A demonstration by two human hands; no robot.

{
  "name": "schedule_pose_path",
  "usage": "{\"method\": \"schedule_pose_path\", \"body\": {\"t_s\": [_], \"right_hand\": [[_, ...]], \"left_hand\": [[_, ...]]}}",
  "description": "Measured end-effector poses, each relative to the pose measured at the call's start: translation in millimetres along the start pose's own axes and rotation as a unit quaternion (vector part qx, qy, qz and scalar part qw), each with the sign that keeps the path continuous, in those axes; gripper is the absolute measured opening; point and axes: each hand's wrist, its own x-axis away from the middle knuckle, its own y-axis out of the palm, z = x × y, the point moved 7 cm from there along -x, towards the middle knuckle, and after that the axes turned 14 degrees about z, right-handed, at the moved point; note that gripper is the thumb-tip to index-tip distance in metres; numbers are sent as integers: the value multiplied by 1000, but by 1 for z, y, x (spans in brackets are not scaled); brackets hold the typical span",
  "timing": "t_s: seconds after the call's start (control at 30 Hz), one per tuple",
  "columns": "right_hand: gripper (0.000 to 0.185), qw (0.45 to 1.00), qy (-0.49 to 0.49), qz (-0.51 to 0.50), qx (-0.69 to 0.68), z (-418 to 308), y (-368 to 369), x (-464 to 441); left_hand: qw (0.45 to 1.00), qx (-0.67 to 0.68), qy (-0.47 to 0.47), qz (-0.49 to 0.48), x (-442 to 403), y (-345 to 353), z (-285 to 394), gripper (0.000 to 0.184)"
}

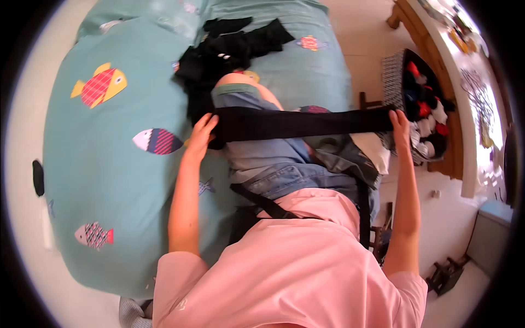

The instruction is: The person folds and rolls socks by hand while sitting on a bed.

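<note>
A long strip of black cloth, which looks like black leggings (306, 123) folded lengthwise, stretches across my lap between my hands. My left hand (203, 131) grips its wider end, over the bed. Out to the right, my right hand (400, 123) pinches the narrow end between thumb and fingers. Beyond the left end lies a heap of black clothes (227, 52) on the teal bedsheet (147, 191). A grey garment (347, 158) and a cream cloth (372, 152) lie below the right half of the strip, by my jeans.
A woven basket (392, 74) holding red, white and black clothing stands on the floor at the right. Beside it is a wooden table (424, 33) with a white top. A small dark stool (445, 276) sits lower right, near a grey box (492, 235).
</note>
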Motion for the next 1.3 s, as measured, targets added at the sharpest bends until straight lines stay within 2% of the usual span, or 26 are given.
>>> {"method": "schedule_pose_path", "body": {"t_s": [0.03, 0.07, 0.1, 0.13, 0.17, 0.2, 0.23, 0.27, 0.33, 0.4, 0.43, 0.47, 0.5, 0.53, 0.6, 0.67, 0.73, 0.8, 0.87, 0.9, 0.97, 1.0, 1.07, 1.13, 1.17, 1.3], "right_hand": [[23, 999, -21, 3, -42, -17, 1, 6], [27, 998, -1, -8, -57, -35, 0, 15], [32, 988, 15, -81, -129, -18, 7, 12], [33, 990, 52, -100, -83, -34, 0, 20], [30, 977, 85, -103, -165, -34, 0, 28], [25, 952, 107, -207, -199, -44, 3, 40], [21, 929, 129, -294, -185, -83, -1, 64], [19, 891, 109, -400, -186, -119, 3, 88], [18, 812, 6, -539, -222, -181, 5, 122], [17, 879, 57, -335, -333, -118, 8, 82], [18, 955, 105, -143, -237, -107, 9, 60], [19, 969, 76, -126, -198, -81, 21, 34], [26, 991, 50, -53, -113, -68, 22, 21], [28, 998, 31, -60, 14, -48, 33, 12], [32, 963, -15, -82, 255, -11, 58, -5], [36, 953, -80, -140, 257, -7, 82, 1], [34, 943, -74, -222, 239, -12, 94, 9], [31, 953, -168, -136, 214, -3, 90, 12], [31, 968, -90, -137, 191, -4, 81, 14], [30, 981, -104, -77, 146, -8, 72, 14], [30, 988, -21, -83, 126, -27, 56, 13], [30, 991, 8, -74, 109, -35, 50, 14], [29, 998, -1, -27, 54, -32, 37, 9], [27, 999, 14, 2, -41, -15, 19, -6], [26, 997, 40, 40, -44, -3, 1, -17], [24, 978, 92, 132, -129, -8, -46, -19]], "left_hand": [[1000, -21, 4, -13, -4, -2, -4, 28], [999, -42, 9, -26, -9, -3, -8, 28], [998, 13, 15, -66, -8, -1, -7, 27], [992, 67, 21, -103, -2, 2, -1, 26], [992, 68, 20, -106, 2, -1, 1, 26], [992, 69, 18, -108, 7, -3, 4, 25], [990, 64, 43, -120, 8, -6, 2, 26], [991, 69, 46, -106, 10, -10, 2, 23], [994, 65, 34, -80, 2, -21, -6, 19], [985, 154, 42, -65, 2, -21, -5, 18], [979, 189, 42, -59, 3, -18, 1, 19], [972, 225, 45, -53, 0, -18, 8, 19], [971, 232, 42, -40, -6, -20, 5, 23], [973, 224, 47, -39, -10, -18, 5, 24], [977, 204, 55, -18, -8, -20, 5, 26], [982, 157, 97, -32, 3, -19, 13, 28], [979, 87, 162, -87, 35, -9, 31, 22], [967, -60, 136, -206, 77, 5, 40, 15], [897, -120, 234, -355, 120, 32, 60, 13], [887, -138, 212, -386, 119, 31, 53, 14], [962, -23, 168, -212, 82, 14, 48, 17], [982, 35, 144, -121, 62, 2, 42, 18], [987, 129, 93, -5, 20, -13, 28, 25], [998, 55, 16, 7, -16, -15, -9, 30], [1000, 18, -23, 11, -27, -16, -26, 33], [998, 26, -49, 21, -41, -6, -47, 37]]}}
